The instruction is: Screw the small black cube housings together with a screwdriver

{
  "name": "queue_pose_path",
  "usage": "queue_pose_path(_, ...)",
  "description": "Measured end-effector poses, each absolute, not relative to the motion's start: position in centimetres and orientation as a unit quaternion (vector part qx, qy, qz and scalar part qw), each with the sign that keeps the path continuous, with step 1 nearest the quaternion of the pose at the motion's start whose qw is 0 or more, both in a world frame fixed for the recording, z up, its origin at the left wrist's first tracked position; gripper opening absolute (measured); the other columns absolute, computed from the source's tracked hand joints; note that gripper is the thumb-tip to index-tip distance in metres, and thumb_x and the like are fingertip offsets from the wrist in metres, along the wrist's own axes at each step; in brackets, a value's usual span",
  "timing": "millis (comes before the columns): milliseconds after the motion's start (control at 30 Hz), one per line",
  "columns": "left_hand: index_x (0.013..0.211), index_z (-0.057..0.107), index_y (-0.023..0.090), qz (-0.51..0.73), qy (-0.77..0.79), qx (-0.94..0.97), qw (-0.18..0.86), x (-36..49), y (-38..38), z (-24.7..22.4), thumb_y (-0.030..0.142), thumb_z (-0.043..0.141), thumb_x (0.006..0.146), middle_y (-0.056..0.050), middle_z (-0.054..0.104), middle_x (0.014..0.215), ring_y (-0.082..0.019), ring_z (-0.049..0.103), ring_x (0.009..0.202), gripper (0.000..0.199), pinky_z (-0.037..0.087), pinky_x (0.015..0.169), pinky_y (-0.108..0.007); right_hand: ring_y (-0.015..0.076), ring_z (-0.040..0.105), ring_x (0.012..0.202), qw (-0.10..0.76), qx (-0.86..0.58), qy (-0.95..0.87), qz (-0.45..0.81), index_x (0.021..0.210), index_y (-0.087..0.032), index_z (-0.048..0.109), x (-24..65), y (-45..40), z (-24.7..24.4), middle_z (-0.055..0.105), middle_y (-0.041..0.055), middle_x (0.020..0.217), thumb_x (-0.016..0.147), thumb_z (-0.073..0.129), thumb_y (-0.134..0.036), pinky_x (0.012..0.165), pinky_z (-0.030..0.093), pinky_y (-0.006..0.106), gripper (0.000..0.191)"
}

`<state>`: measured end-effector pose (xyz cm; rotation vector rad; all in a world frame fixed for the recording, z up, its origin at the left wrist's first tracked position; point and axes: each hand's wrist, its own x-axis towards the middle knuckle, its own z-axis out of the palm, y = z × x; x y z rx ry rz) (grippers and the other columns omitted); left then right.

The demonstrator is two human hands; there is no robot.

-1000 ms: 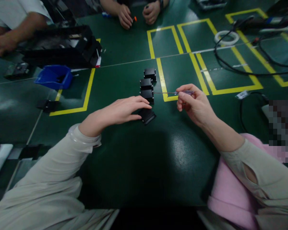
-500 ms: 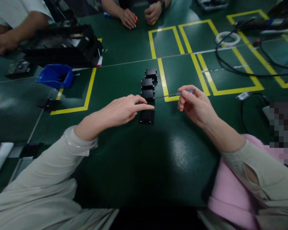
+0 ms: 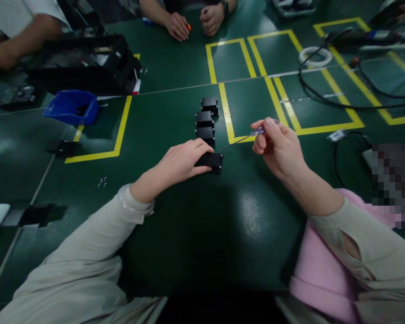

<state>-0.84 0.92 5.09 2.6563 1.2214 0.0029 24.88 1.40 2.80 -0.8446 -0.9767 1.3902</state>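
– Over the green table (image 3: 205,234)?
– Left hand (image 3: 182,159) and right hand (image 3: 280,146) are working apart; three black blocks (image 3: 204,118) are standing roughly in line
– Left?
– Clamping a fourth block (image 3: 213,161), lying just nearer the wearer
– Right?
– Pinching a screwdriver (image 3: 257,131), pointing toward it

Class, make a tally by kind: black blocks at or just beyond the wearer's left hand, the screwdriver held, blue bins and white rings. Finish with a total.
Black blocks beyond the left hand: 3
Black block in that hand: 1
Held screwdriver: 1
Blue bin: 1
White ring: 1
Total: 7
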Motion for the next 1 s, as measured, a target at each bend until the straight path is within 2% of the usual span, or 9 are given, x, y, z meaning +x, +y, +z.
queue_pose_path(133, 0.127, 0.057, 0.021, 0.061, 0.456, 0.881, 0.106, 0.1, 0.1, 3.5, 0.041, 0.068, 0.094, -0.008, 0.066, 0.124, -0.027, 0.065, 0.109, 0.040, 0.055, 0.082, -0.037, 0.0050, 0.046, 0.046, 0.599, -0.390, -0.503, 0.486, 0.081, -0.022, 0.071, 24.8, 0.8, 3.0, 0.047, -0.0061, 0.054, 0.092, 0.068, -0.048, 0.048, 0.034, 0.025, 0.028)
queue_pose_path(267, 0.135, 0.052, 0.019, 0.154, 0.441, 0.875, 0.130, 0.2, -0.4, 1.9, 0.033, 0.071, 0.092, -0.009, 0.063, 0.134, -0.027, 0.060, 0.120, 0.049, 0.052, 0.098, -0.041, 0.0059, 0.046, 0.047, 0.583, -0.414, -0.615, 0.332, 0.081, -0.023, 0.064, 24.6, -0.2, 3.3, 0.047, -0.0065, 0.055, 0.099, 0.057, -0.047, 0.049, 0.033, 0.027, 0.031)
queue_pose_path(400, 0.136, 0.053, 0.021, 0.199, 0.419, 0.875, 0.141, 0.2, -0.8, 1.1, 0.027, 0.066, 0.096, -0.008, 0.066, 0.130, -0.025, 0.062, 0.116, 0.043, 0.051, 0.100, -0.041, 0.0051, 0.047, 0.052, 0.542, -0.405, -0.699, 0.232, 0.084, -0.021, 0.060, 24.4, -1.1, 3.8, 0.051, -0.0056, 0.063, 0.101, 0.055, -0.042, 0.054, 0.034, 0.026, 0.027)
queue_pose_path(700, 0.133, 0.057, 0.019, 0.219, 0.411, 0.877, 0.118, 1.1, -1.4, 1.1, 0.030, 0.065, 0.097, -0.010, 0.069, 0.123, -0.024, 0.064, 0.110, 0.039, 0.052, 0.095, -0.040, 0.0080, 0.048, 0.054, 0.498, -0.432, -0.710, 0.246, 0.084, -0.024, 0.057, 24.0, -1.8, 4.5, 0.052, -0.0040, 0.063, 0.102, 0.051, -0.045, 0.056, 0.036, 0.028, 0.029)
queue_pose_path(1000, 0.133, 0.058, 0.018, 0.212, 0.423, 0.874, 0.111, 1.4, -1.6, 1.0, 0.032, 0.063, 0.098, -0.010, 0.068, 0.121, -0.025, 0.063, 0.108, 0.038, 0.051, 0.094, -0.039, 0.0059, 0.046, 0.054, 0.490, -0.424, -0.724, 0.238, 0.083, -0.024, 0.056, 24.0, -1.7, 4.4, 0.052, -0.0046, 0.065, 0.102, 0.052, -0.042, 0.056, 0.035, 0.026, 0.026)
